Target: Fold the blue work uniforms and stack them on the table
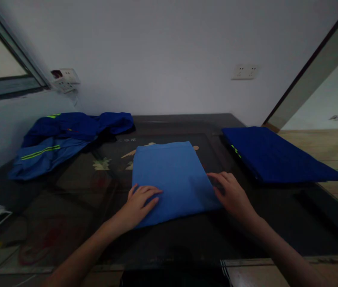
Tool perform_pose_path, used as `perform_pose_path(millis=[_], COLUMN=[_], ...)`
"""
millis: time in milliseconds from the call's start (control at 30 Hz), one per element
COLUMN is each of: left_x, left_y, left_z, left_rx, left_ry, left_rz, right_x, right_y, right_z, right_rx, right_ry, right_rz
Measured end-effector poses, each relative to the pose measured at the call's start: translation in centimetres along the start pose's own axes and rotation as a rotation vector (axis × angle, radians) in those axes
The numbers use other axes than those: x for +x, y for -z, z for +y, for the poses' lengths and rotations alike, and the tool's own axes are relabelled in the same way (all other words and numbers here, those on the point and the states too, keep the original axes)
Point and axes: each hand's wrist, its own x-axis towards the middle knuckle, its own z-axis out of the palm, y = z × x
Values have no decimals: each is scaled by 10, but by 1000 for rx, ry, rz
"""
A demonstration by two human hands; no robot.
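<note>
Resting left hand (143,200): palm down on the near left part of the folded light-blue cloth (169,169), fingers loosely spread.
Right hand (231,192): at the cloth's right edge, thumb and forefinger apart.
Cloth's place: flat on the dark tabletop (76,209), between the 2 hands and reaching beyond both.
Chinese characters (128,140): small, pale, past the cloth's far left corner; the last looks like 花, the rest too faint.
Crumpled blue garment (70,127): far left, 2 yellow-green stripes.

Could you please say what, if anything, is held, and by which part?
No clear grip: left hand on light-blue cloth, near its left edge; right hand at its right edge.
</note>
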Motion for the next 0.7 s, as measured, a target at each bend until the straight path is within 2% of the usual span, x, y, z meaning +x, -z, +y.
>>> perform_pose_path(millis=[67,167,233,300,433,567,700], left_x=[21,50,61,63,51,30,9], left_y=[0,-17,-34,-46,-48,-37,-33], left_z=[10,25,29,27,10,-14,-34], left_rx=[-11,80,147,190,246,294,315], left_ry=[25,-7,-32,-62,-121,-48,6], left_rz=[100,205,208,188,147,128,146], right_x=[22,45,47,41,23,13,5], right_y=[-9,-44,-68,-82,-79,-66,-63], right_z=[-23,-53,-60,-54,-28,-9,10], right_rx=[-11,-20,-66,-121,-201,-220,-205], right_ry=[91,199,225,235,181,100,41], right_rz=[36,-57,-153,-213,-211,-215,-211])
